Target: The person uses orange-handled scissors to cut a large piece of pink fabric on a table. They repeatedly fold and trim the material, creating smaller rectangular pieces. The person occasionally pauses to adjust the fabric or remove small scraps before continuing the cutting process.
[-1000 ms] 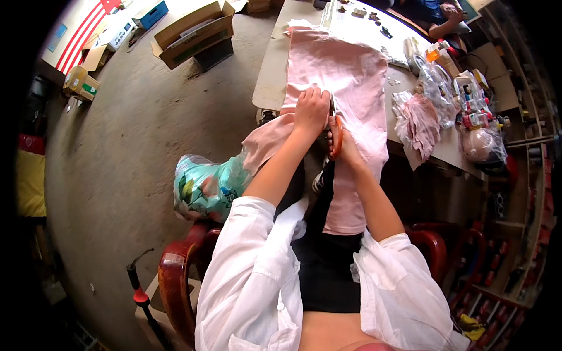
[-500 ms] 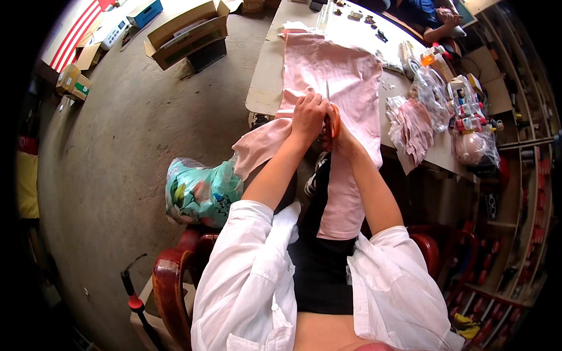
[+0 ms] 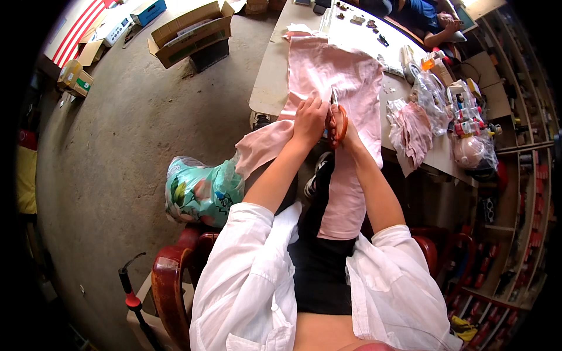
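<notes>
A large piece of pink fabric lies over the table's near edge, slit up from below, one strip hanging down over my right leg and another flap off to the left. My right hand grips a pair of orange-handled scissors, with the blades pointing away from me into the cloth. Just left of the scissors, my left hand is closed on the fabric beside the cut. Its fingertips are partly hidden in the folds.
The pale table carries a heap of pink scraps, clear plastic bags and bottles at right. A person sits beyond it. A green patterned bag stands at left by a red wooden chair. An open carton stands farther off.
The scissors and my right hand have shifted slightly right, and the blades now sit lower against the cloth. My left hand still holds the fabric.
</notes>
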Demonstrator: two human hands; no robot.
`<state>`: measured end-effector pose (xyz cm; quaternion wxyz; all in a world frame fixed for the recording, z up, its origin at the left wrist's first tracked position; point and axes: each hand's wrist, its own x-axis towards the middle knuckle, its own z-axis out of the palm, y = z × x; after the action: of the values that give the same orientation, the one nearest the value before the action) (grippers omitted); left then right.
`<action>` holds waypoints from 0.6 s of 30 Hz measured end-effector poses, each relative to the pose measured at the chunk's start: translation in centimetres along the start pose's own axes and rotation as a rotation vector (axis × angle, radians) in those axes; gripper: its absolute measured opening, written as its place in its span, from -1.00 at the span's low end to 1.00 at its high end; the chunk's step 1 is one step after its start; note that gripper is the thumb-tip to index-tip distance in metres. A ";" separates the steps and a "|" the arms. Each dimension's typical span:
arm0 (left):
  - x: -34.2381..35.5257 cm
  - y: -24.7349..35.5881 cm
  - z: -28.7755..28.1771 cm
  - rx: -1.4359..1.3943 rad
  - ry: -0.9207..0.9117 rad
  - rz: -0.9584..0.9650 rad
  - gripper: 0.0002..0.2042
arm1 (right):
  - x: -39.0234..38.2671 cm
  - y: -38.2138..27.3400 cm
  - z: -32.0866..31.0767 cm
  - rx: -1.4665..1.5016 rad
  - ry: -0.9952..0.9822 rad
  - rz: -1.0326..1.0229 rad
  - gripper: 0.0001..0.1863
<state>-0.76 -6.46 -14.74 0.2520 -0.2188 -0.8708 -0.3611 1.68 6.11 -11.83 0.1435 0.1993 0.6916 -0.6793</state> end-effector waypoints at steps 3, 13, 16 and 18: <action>-0.1 -0.1 -0.1 0.071 0.092 -0.026 -0.89 | -1.3 -0.1 0.4 -0.035 0.018 0.014 -0.48; 1.8 -0.6 0.5 0.096 0.091 0.053 -0.83 | -3.6 1.4 0.1 -0.006 0.009 0.061 -0.45; 1.3 -0.2 1.0 0.106 0.116 0.100 -0.90 | -4.2 1.0 0.5 -0.018 0.017 0.048 -0.44; 0.7 0.3 0.8 0.105 0.102 0.111 -0.92 | -4.9 1.0 0.6 -0.024 0.018 0.044 -0.43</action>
<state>-1.37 -5.54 -14.63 0.3270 -0.2346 -0.8609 -0.3112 6.41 5.16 -10.44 0.1547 0.2187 0.6962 -0.6660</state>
